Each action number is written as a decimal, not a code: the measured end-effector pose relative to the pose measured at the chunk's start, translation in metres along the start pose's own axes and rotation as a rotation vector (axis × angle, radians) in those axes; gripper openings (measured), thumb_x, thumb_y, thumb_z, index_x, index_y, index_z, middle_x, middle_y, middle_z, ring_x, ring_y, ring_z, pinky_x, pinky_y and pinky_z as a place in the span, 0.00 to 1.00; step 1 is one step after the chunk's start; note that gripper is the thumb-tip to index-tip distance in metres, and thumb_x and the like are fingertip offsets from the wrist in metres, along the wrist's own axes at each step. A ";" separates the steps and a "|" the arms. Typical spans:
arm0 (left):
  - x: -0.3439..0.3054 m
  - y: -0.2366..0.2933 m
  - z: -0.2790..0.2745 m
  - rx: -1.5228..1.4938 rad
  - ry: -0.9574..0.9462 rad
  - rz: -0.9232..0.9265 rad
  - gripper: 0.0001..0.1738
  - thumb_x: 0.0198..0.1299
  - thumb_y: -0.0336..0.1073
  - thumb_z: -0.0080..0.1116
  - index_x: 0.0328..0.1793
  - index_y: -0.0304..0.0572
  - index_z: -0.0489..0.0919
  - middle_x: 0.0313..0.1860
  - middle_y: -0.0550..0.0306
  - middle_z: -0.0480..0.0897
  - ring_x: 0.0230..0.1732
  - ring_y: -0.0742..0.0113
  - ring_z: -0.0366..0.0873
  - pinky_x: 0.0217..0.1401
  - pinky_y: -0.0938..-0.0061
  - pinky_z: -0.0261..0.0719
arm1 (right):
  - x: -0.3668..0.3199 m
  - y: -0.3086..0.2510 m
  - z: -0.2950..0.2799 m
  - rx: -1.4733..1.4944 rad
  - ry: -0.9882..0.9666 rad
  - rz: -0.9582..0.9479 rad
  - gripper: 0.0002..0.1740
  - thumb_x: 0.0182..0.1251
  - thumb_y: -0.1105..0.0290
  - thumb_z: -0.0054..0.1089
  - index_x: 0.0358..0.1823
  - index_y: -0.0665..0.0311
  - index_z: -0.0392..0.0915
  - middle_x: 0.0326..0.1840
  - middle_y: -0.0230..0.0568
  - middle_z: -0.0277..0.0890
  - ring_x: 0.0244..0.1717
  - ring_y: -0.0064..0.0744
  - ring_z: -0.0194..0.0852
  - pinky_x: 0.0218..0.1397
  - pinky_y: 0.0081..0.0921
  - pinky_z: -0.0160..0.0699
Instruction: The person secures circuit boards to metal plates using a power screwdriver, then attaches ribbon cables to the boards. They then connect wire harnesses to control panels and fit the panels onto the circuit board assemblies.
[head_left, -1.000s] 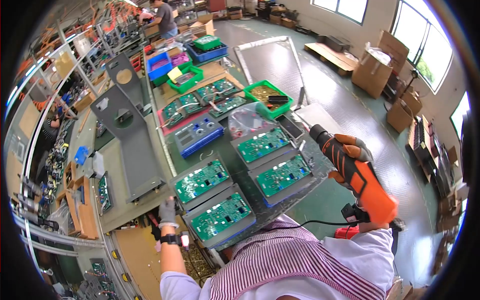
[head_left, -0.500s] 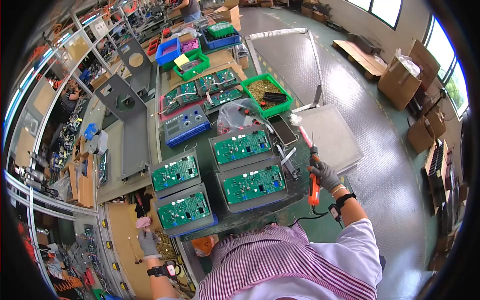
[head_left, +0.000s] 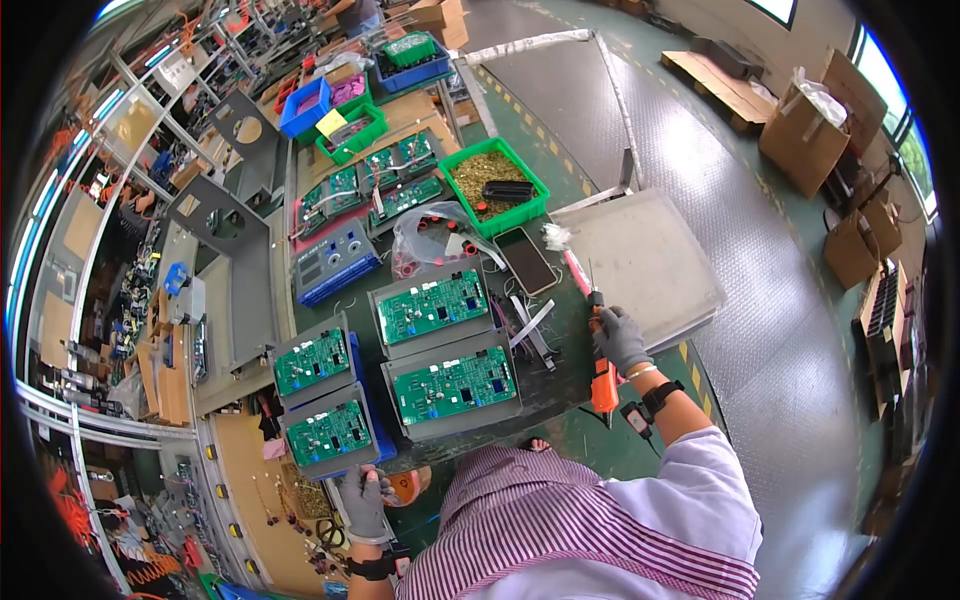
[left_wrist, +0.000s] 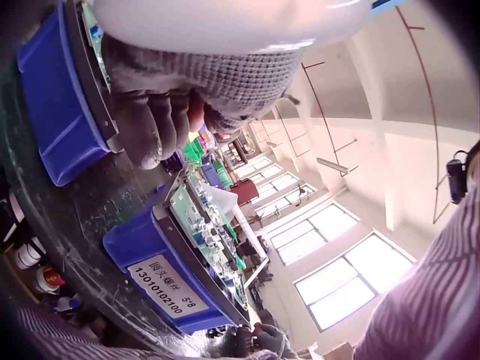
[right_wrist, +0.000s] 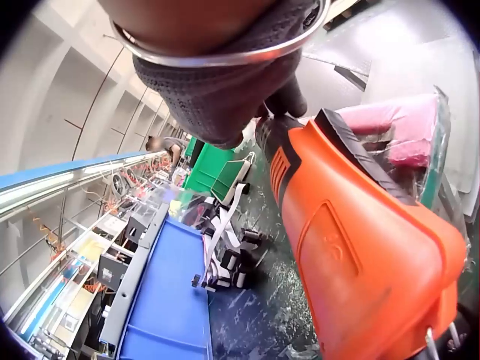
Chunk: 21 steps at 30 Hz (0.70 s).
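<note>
My right hand (head_left: 622, 340), gloved in grey, grips an orange electric screwdriver (head_left: 604, 388) at the table's right edge; its bit points away from me. The tool's orange body (right_wrist: 360, 247) fills much of the right wrist view. My left hand (head_left: 364, 503), also gloved, is at the front table edge, fingertips right by the corner of the nearest left circuit board (head_left: 330, 432). In the left wrist view its fingers (left_wrist: 154, 131) are curled beside that panel; whether they hold a small part I cannot tell. Several green boards on grey panels rest on blue bins (left_wrist: 172, 277).
Beyond the boards lie a blue control panel (head_left: 335, 262), a clear bag (head_left: 430, 240), a phone (head_left: 526, 262) and a green bin of brass-coloured parts (head_left: 480, 168). Grey flat plates (head_left: 640, 265) are stacked at right. A tray of small parts (head_left: 265, 500) sits at lower left.
My left hand has moved from the small-parts tray up to the near left board's corner. The right hand, with the screwdriver, came down from a raised position to the table's right side.
</note>
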<state>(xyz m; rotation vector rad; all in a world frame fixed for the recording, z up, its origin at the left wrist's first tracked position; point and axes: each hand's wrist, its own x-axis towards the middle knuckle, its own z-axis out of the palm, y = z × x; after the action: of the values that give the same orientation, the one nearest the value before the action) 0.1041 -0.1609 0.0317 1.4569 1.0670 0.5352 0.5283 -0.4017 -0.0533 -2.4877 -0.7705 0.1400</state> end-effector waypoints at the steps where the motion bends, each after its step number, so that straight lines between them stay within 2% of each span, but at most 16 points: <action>1: 0.000 0.003 0.006 0.004 -0.007 -0.003 0.07 0.63 0.33 0.47 0.43 0.37 0.70 0.31 0.58 0.75 0.27 0.74 0.74 0.29 0.79 0.77 | 0.001 -0.001 -0.001 -0.027 0.006 -0.024 0.16 0.52 0.65 0.57 0.44 0.54 0.73 0.42 0.43 0.73 0.43 0.47 0.73 0.43 0.41 0.73; 4: 0.000 0.003 0.016 0.008 -0.030 -0.012 0.07 0.64 0.33 0.47 0.43 0.37 0.70 0.31 0.58 0.75 0.28 0.74 0.74 0.29 0.79 0.77 | 0.002 -0.031 -0.002 -0.186 0.138 -0.276 0.15 0.53 0.63 0.57 0.43 0.55 0.73 0.38 0.43 0.74 0.40 0.48 0.73 0.41 0.42 0.73; 5: -0.001 0.003 0.017 0.011 -0.038 -0.016 0.07 0.64 0.33 0.47 0.43 0.37 0.70 0.31 0.57 0.75 0.28 0.74 0.74 0.29 0.79 0.77 | 0.012 -0.028 0.019 -0.150 0.052 -0.304 0.18 0.55 0.61 0.57 0.46 0.57 0.71 0.38 0.45 0.75 0.40 0.49 0.75 0.40 0.43 0.74; 8: -0.007 0.010 0.030 0.000 -0.080 0.012 0.08 0.63 0.34 0.48 0.42 0.37 0.70 0.31 0.57 0.75 0.27 0.74 0.74 0.29 0.79 0.77 | 0.039 -0.089 0.030 -0.052 -0.390 0.308 0.23 0.56 0.59 0.58 0.51 0.58 0.66 0.43 0.49 0.75 0.44 0.48 0.77 0.42 0.43 0.75; 11: -0.014 0.014 0.037 -0.027 -0.149 0.035 0.09 0.63 0.35 0.50 0.42 0.36 0.70 0.30 0.58 0.75 0.27 0.74 0.74 0.28 0.80 0.76 | 0.053 -0.109 0.048 -0.130 -0.419 0.415 0.24 0.59 0.58 0.54 0.54 0.57 0.62 0.45 0.55 0.75 0.47 0.48 0.77 0.44 0.43 0.76; 14: -0.020 0.007 0.038 -0.130 -0.158 -0.038 0.07 0.63 0.32 0.49 0.41 0.35 0.70 0.30 0.59 0.75 0.28 0.76 0.74 0.30 0.79 0.78 | 0.046 -0.106 0.077 -0.188 -0.319 0.346 0.20 0.62 0.62 0.49 0.55 0.58 0.61 0.43 0.53 0.77 0.45 0.48 0.78 0.44 0.43 0.77; 15: -0.022 0.005 0.040 -0.126 -0.139 -0.014 0.07 0.63 0.33 0.49 0.41 0.35 0.70 0.29 0.59 0.75 0.28 0.76 0.74 0.30 0.79 0.78 | 0.045 -0.105 0.082 -0.196 -0.306 0.320 0.18 0.65 0.66 0.43 0.55 0.58 0.60 0.41 0.53 0.78 0.46 0.50 0.78 0.44 0.43 0.77; 21: -0.032 -0.008 0.037 -0.058 -0.123 0.033 0.07 0.63 0.33 0.50 0.40 0.34 0.71 0.30 0.58 0.76 0.29 0.76 0.76 0.30 0.80 0.79 | 0.045 -0.114 0.077 -0.179 -0.356 0.403 0.18 0.68 0.65 0.36 0.59 0.57 0.60 0.41 0.55 0.77 0.45 0.49 0.78 0.45 0.44 0.76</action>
<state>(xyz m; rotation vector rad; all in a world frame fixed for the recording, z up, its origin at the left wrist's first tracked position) 0.1169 -0.2078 0.0244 1.4393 0.9248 0.4893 0.4903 -0.2616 -0.0584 -2.8024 -0.4160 0.7009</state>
